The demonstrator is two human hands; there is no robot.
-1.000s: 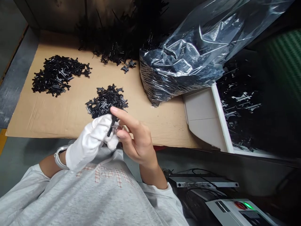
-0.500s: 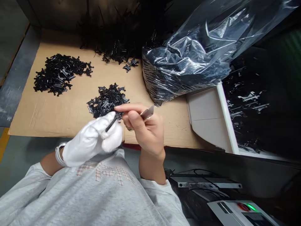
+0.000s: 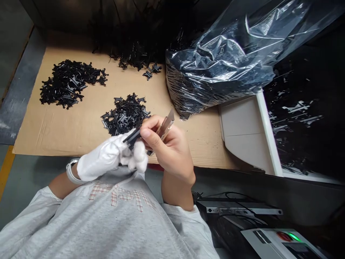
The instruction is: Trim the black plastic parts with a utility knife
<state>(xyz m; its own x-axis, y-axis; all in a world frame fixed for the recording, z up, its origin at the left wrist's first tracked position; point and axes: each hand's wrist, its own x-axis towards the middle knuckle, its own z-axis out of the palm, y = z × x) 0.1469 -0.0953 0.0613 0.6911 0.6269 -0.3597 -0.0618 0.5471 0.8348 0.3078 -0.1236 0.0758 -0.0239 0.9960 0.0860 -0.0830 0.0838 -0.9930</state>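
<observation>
- As we judge it, the step in hand is trimming a black plastic part point(image 3: 132, 139) with a small knife point(image 3: 166, 124).
- Our white-gloved left hand point(image 3: 107, 156) is clenched on the part, which sits out of the glove's fingertips, just short of the blade.
- Our bare right hand point(image 3: 169, 151) grasps the knife between thumb and fingers, its metal blade angled up and to the far side; the handle is mostly hidden in the grip.
- We cannot tell exactly whether the edge touches the part.
- The next move calls, in our judgement, for a steady, controlled stroke with the edge kept clear of the glove.
- Below our hands lies a sheet of cardboard point(image 3: 54, 129), bearing a pile of parts point(image 3: 124, 117) just beyond them and a larger pile point(image 3: 67, 82) to the far left.
- To the right sit a bulging plastic bag point(image 3: 218, 68) and a white tray point(image 3: 244, 133).
- A control box point(image 3: 280, 244) sits near right.
</observation>
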